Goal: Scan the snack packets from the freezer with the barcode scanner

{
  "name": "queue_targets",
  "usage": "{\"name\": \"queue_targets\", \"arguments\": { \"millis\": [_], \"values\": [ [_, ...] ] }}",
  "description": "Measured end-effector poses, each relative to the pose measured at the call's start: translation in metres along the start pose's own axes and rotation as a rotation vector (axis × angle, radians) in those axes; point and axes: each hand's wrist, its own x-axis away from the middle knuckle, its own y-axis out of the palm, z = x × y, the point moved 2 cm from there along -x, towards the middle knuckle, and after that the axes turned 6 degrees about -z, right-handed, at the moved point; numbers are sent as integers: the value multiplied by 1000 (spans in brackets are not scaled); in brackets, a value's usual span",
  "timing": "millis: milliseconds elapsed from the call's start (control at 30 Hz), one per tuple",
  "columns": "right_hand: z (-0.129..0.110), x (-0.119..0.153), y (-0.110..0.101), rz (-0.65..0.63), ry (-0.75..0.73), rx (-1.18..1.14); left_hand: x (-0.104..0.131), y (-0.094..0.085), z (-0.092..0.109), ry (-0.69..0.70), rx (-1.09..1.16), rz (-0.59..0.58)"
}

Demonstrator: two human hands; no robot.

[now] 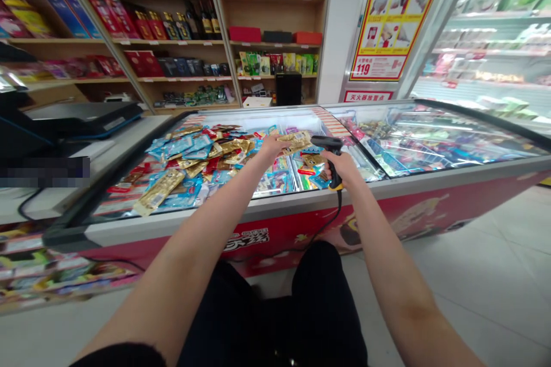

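Note:
My left hand [270, 148] is closed on the end of a gold snack packet [297, 141], held above the glass top of a chest freezer [206, 223]. In my right hand [343, 167] is a black and yellow barcode scanner [327, 143], gripped by its handle, its head close to the packet's right end. The scanner's cable [333, 215] hangs down the freezer's front. Left of my left hand lies a pile of blue, gold and red packets [202, 149]. One long gold packet [158, 192] lies apart at the pile's near left.
A counter [103, 155] with dark equipment stands at the left. Shelves of boxes and bottles [181, 26] line the back wall. Further right, the freezer has a second glass section [443, 137]. A lit display cooler [495, 51] stands at the far right.

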Motion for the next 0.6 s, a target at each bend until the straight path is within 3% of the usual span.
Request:
{"name": "queue_targets", "arguments": {
  "millis": [100, 267, 433, 600],
  "values": [
    [0, 1, -15, 27, 9, -18, -6, 28, -1, 24, 1, -39],
    [-1, 8, -28, 72, 51, -13, -9, 46, -8, 92, -383, 21],
    [2, 10, -27, 59, 66, -17, -3, 38, -13, 161, -666, -1],
    [8, 4, -14, 14, 44, -5, 4, 17, -14, 157, -867, 8]
  ]
}}
